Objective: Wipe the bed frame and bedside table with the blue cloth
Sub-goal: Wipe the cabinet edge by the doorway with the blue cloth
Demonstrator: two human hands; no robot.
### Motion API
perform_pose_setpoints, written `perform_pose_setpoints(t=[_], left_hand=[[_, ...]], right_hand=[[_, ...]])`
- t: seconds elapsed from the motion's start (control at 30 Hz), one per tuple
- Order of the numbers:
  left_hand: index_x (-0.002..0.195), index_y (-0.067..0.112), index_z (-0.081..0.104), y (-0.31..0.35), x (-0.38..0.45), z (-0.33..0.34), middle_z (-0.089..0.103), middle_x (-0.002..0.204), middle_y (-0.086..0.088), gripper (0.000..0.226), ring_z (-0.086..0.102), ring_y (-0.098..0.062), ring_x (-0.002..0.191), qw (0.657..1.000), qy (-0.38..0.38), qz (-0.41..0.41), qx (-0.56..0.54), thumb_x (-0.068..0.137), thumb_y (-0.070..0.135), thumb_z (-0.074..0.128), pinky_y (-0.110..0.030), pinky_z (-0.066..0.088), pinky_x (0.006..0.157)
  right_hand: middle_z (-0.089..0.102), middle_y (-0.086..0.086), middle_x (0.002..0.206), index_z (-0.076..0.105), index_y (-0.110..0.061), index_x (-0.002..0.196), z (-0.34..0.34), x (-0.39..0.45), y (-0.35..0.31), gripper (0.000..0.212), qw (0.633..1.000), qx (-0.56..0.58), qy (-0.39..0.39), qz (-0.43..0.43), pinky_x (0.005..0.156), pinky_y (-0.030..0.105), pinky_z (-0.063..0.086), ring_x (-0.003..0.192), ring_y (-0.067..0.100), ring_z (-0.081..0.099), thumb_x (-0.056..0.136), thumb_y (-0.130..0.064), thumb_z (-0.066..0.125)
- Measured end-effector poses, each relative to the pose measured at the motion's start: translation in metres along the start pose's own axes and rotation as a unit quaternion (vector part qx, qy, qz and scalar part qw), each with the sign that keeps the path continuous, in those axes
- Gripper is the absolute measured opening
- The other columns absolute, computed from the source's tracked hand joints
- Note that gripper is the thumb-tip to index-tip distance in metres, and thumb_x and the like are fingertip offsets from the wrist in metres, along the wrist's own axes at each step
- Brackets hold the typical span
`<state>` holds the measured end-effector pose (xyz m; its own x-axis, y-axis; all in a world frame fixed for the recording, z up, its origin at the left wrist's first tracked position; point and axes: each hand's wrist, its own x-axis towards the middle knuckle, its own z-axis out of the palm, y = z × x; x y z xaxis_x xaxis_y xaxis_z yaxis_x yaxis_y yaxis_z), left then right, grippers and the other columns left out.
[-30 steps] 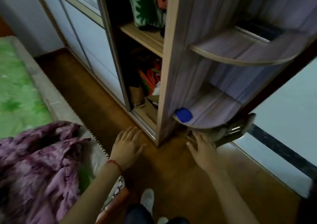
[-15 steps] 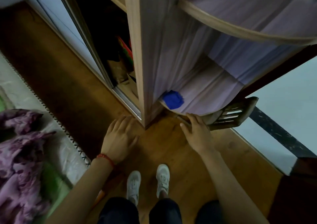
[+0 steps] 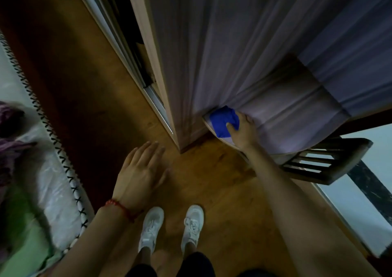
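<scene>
A folded blue cloth [image 3: 221,123] lies at the left end of a low curved wooden shelf [image 3: 297,128] on the wardrobe's side. My right hand [image 3: 241,131] has reached onto that shelf; its thumb lies on top of the cloth and its fingers curl round the cloth's right edge. My left hand [image 3: 139,175] hovers over the wooden floor with its fingers straight and spread, holding nothing. The bed [image 3: 42,187], with a white mattress edge and green sheet, runs along the left side of the view.
A tall wardrobe [image 3: 191,64] with a sliding-door track rises straight ahead. Under the curved shelf sits a small slatted wooden stool [image 3: 322,162]. A purple blanket [image 3: 10,128] lies on the bed. My white shoes [image 3: 171,228] stand on the brown floor.
My right hand has risen from near the stool onto the shelf and taken hold of the blue cloth. The view has tilted further down; my left hand stays spread over the floor.
</scene>
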<state>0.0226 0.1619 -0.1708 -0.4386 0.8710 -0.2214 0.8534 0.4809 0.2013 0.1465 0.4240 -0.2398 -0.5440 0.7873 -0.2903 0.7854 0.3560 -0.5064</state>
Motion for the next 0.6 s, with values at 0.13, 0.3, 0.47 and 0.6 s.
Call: perform_pose_setpoints(t=[0.13,0.3,0.47,0.6], left_hand=[[0.122,0.003,0.058,-0.004,0.001,0.011,0.059,0.122,-0.02,0.075,0.055,-0.038,0.114,1.0,0.013,-0.006,-0.007,0.097,0.056,0.011,-0.051,0.033,0.094],[0.122,0.003,0.056,-0.01,-0.004,0.019,0.06,0.121,-0.021,0.073,0.056,-0.038,0.112,1.0,0.011,-0.015,-0.017,0.097,0.055,0.013,-0.052,0.036,0.093],[0.122,0.003,0.055,-0.018,-0.01,0.023,0.059,0.121,-0.021,0.07,0.054,-0.037,0.114,0.999,0.011,-0.02,-0.024,0.098,0.054,0.014,-0.05,0.036,0.094],[0.122,0.003,0.055,-0.025,-0.014,0.02,0.059,0.122,-0.021,0.071,0.053,-0.038,0.114,0.999,0.012,-0.028,-0.02,0.098,0.055,0.014,-0.049,0.035,0.093]], right_hand=[[0.041,0.019,0.137,0.036,-0.011,0.134,0.016,0.03,0.006,0.061,0.999,0.023,-0.009,0.022,0.1,0.043,0.036,0.124,0.035,0.039,0.082,-0.028,0.063],[0.038,0.021,0.138,0.031,-0.013,0.137,0.028,0.042,0.016,0.074,0.999,-0.008,-0.033,0.013,0.099,0.043,0.035,0.124,0.036,0.036,0.076,-0.029,0.071],[0.044,0.017,0.136,0.034,-0.009,0.135,0.03,0.045,0.015,0.068,0.995,0.078,-0.049,0.033,0.096,0.037,0.037,0.122,0.033,0.042,0.078,-0.019,0.07],[0.051,0.018,0.126,0.044,-0.006,0.125,0.03,0.04,0.011,0.058,0.991,0.116,-0.018,0.063,0.091,0.038,0.041,0.113,0.033,0.05,0.075,-0.018,0.072]])
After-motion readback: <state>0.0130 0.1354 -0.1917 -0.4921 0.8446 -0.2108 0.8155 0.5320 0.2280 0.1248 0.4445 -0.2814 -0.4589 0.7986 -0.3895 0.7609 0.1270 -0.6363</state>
